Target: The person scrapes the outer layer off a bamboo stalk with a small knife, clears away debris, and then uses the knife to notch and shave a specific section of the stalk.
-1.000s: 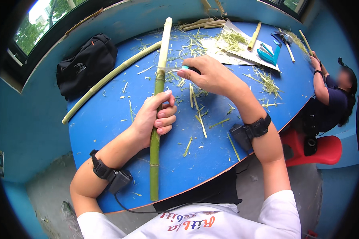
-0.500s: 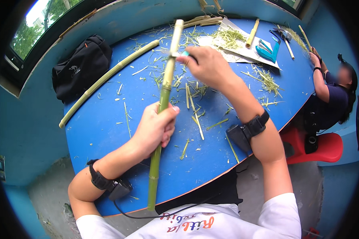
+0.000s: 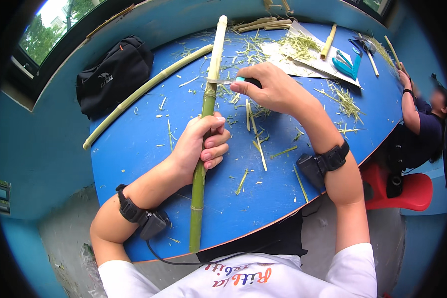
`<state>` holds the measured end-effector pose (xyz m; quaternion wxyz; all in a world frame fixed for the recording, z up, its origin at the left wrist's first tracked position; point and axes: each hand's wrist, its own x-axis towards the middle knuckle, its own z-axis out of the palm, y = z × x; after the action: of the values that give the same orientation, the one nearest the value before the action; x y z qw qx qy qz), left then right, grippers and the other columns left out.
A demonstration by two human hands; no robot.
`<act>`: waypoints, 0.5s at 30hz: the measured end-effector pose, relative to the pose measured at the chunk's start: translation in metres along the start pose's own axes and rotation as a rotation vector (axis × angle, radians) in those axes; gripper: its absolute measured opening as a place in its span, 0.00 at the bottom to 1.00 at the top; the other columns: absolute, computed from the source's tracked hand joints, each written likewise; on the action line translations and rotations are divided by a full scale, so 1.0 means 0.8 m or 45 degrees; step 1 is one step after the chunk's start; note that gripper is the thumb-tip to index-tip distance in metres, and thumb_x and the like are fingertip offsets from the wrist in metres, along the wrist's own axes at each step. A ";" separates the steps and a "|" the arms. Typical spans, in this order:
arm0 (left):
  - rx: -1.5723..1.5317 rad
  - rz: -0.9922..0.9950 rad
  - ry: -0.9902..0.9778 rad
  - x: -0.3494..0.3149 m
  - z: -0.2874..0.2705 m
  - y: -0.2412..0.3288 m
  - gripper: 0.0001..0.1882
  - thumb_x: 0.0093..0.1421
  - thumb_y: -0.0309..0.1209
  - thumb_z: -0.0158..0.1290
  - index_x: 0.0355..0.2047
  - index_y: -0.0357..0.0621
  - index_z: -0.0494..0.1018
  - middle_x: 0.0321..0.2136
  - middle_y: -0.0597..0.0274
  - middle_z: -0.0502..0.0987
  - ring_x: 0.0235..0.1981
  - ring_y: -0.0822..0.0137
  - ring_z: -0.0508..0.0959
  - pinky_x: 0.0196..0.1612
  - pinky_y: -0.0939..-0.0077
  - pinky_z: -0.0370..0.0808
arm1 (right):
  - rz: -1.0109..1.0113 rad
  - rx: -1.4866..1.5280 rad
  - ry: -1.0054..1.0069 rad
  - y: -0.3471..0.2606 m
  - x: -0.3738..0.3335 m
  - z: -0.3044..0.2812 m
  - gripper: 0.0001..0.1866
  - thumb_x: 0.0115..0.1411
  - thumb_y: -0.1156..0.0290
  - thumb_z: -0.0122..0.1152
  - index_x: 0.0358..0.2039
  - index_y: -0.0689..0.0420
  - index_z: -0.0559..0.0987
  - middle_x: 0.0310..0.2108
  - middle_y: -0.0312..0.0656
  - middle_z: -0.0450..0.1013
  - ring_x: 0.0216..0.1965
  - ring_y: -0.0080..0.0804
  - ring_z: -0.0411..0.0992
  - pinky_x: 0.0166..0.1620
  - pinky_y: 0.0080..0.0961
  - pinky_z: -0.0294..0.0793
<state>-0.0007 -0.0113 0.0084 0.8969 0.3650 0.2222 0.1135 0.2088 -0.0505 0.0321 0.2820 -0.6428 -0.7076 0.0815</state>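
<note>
On the blue table [image 3: 134, 159] lie a bag [image 3: 115, 74], a long stick [image 3: 151, 85], papers [image 3: 279, 65], many shavings [image 3: 346, 103] and, perhaps, one dark tool [image 3: 368, 45].

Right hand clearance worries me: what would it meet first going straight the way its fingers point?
Probably the bamboo pole, just left of the right hand; the knife it holds appears to reach the pole, though depth is unclear.

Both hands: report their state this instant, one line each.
Left hand: closed around the bamboo stalk.
Right hand: closed on a knife, held across the stalk.
</note>
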 end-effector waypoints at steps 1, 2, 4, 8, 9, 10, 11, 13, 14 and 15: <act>-0.003 -0.002 -0.003 0.000 -0.001 0.001 0.10 0.61 0.33 0.44 0.24 0.45 0.61 0.11 0.74 0.55 0.07 0.84 0.55 0.05 0.88 0.57 | -0.002 -0.007 -0.022 0.000 -0.001 0.001 0.23 0.57 0.52 0.55 0.23 0.63 0.75 0.18 0.53 0.69 0.24 0.52 0.68 0.29 0.42 0.65; -0.013 -0.027 0.014 0.000 -0.002 0.002 0.10 0.61 0.33 0.44 0.24 0.46 0.61 0.11 0.74 0.55 0.07 0.84 0.55 0.05 0.88 0.56 | 0.003 -0.009 -0.023 0.001 0.000 0.002 0.23 0.57 0.52 0.55 0.23 0.63 0.75 0.18 0.53 0.69 0.24 0.52 0.68 0.29 0.42 0.65; -0.021 -0.054 0.026 0.000 -0.001 0.004 0.10 0.61 0.32 0.44 0.24 0.46 0.60 0.10 0.74 0.55 0.07 0.84 0.55 0.05 0.89 0.56 | 0.031 -0.026 -0.019 0.004 0.003 0.005 0.22 0.57 0.52 0.55 0.23 0.62 0.75 0.19 0.52 0.69 0.25 0.51 0.69 0.30 0.42 0.66; 0.036 -0.016 0.086 -0.001 0.001 0.004 0.10 0.61 0.32 0.43 0.23 0.46 0.60 0.10 0.75 0.54 0.06 0.84 0.54 0.05 0.89 0.55 | -0.066 -0.157 0.198 0.007 0.004 0.017 0.21 0.56 0.52 0.57 0.21 0.60 0.74 0.20 0.49 0.72 0.27 0.51 0.71 0.31 0.43 0.68; 0.010 -0.024 0.092 -0.001 0.000 0.005 0.10 0.61 0.32 0.43 0.23 0.47 0.60 0.10 0.75 0.54 0.06 0.84 0.54 0.05 0.89 0.55 | -0.061 -0.155 0.201 0.006 0.004 0.019 0.21 0.56 0.52 0.57 0.21 0.60 0.74 0.20 0.49 0.72 0.27 0.51 0.71 0.31 0.43 0.68; 0.015 -0.030 0.089 -0.001 -0.001 0.005 0.10 0.61 0.32 0.43 0.23 0.47 0.60 0.10 0.75 0.54 0.06 0.84 0.54 0.05 0.89 0.55 | -0.075 -0.170 0.236 0.006 0.005 0.021 0.21 0.56 0.52 0.57 0.21 0.60 0.74 0.20 0.49 0.72 0.27 0.50 0.71 0.32 0.43 0.69; 0.019 -0.035 0.090 -0.001 -0.002 0.007 0.10 0.61 0.32 0.43 0.23 0.47 0.60 0.10 0.75 0.54 0.06 0.84 0.54 0.05 0.89 0.55 | -0.090 -0.185 0.271 0.006 0.005 0.023 0.21 0.56 0.52 0.57 0.21 0.60 0.74 0.21 0.48 0.72 0.28 0.50 0.72 0.32 0.43 0.69; -0.042 -0.034 0.111 -0.001 -0.002 0.008 0.10 0.61 0.31 0.43 0.22 0.47 0.60 0.10 0.75 0.54 0.06 0.84 0.54 0.05 0.89 0.56 | -0.104 -0.204 0.342 0.011 0.008 0.031 0.21 0.56 0.52 0.57 0.21 0.59 0.74 0.20 0.49 0.72 0.28 0.50 0.72 0.32 0.43 0.69; -0.040 -0.038 0.112 -0.002 0.000 0.006 0.10 0.61 0.31 0.43 0.22 0.47 0.60 0.10 0.75 0.54 0.06 0.84 0.54 0.05 0.89 0.56 | -0.123 -0.225 0.409 0.014 0.010 0.032 0.21 0.56 0.52 0.57 0.20 0.59 0.74 0.19 0.49 0.71 0.27 0.50 0.72 0.32 0.43 0.69; 0.047 -0.042 0.061 -0.003 0.003 0.004 0.10 0.61 0.32 0.43 0.23 0.47 0.60 0.09 0.75 0.54 0.06 0.84 0.55 0.05 0.89 0.56 | -0.115 -0.228 0.413 0.022 0.013 0.027 0.21 0.56 0.52 0.57 0.20 0.59 0.74 0.19 0.49 0.71 0.27 0.50 0.72 0.32 0.43 0.69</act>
<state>-0.0016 -0.0117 0.0128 0.8862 0.3750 0.2516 0.1032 0.2132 -0.0328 0.0090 0.3374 -0.6375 -0.6855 -0.0992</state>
